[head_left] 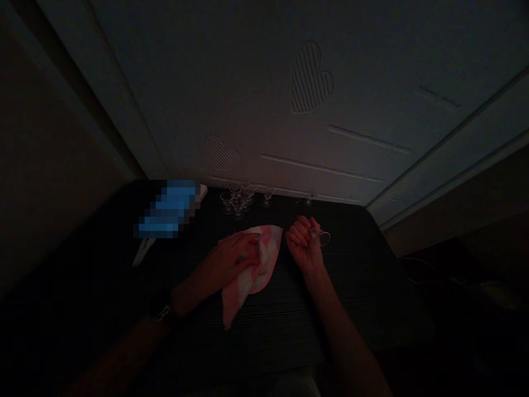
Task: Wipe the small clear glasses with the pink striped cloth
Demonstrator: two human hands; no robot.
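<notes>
The room is dim. My left hand (227,256), with a dark band at its wrist, grips a pink and white cloth (270,259) that drapes over and below the fingers. To the right, my right hand (301,242) is closed around a small clear footed glass (324,239). The glass lies tilted, its round rim pointing right, and the fingers hide part of it. A gap separates the glass from the cloth. Beyond my hands, several similar glasses (237,205) stand in a cluster, with a single glass (268,197) beside them and another glass (308,199) farther right.
A blurred blue screen (169,209) on a pale stand (142,251) is at the left of the dark table (264,325). Behind the table rises a pale panel (256,99) with raised striped hearts. A thin cable (417,281) shows at the right, past the table edge.
</notes>
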